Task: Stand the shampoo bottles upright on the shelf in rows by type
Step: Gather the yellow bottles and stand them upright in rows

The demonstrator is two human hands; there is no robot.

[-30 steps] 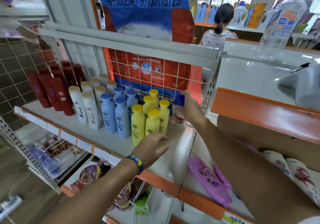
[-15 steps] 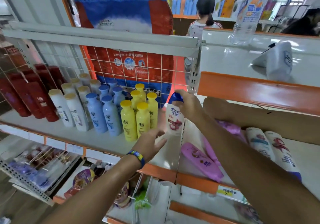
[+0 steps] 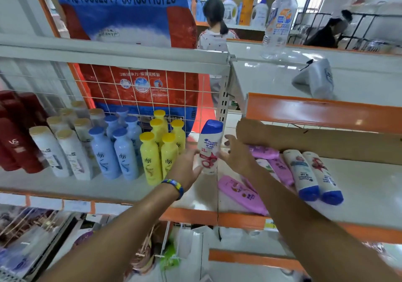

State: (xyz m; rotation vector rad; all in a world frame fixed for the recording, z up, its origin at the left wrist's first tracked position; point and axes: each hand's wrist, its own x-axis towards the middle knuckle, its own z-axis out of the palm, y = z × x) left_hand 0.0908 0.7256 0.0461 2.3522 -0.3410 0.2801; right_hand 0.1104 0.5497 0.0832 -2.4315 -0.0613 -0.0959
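A white shampoo bottle with a blue cap (image 3: 210, 149) stands upright on the white shelf (image 3: 108, 186), right of the yellow bottles (image 3: 150, 157). My left hand (image 3: 187, 166) touches its lower left side with relaxed fingers. My right hand (image 3: 237, 155) hovers just right of it, fingers spread, holding nothing. Further left stand rows of light blue bottles (image 3: 104, 153), white gold-capped bottles (image 3: 50, 151) and dark red bottles (image 3: 19, 142). On the right shelf section (image 3: 369, 183) two matching white bottles (image 3: 304, 173) and several purple bottles (image 3: 241, 191) lie flat.
A wire grid backs the shelf, with a big blue and red bag (image 3: 121, 9) behind it. A cardboard strip (image 3: 326, 144) runs behind the lying bottles. The upper shelf holds a clear plastic bottle (image 3: 279, 20) and a tipped white container (image 3: 315, 79). A person (image 3: 215, 31) stands beyond.
My right hand brought the white bottle forward, set it upright and let go of its top. My left hand rose to touch the bottle's side. The view shifted right.
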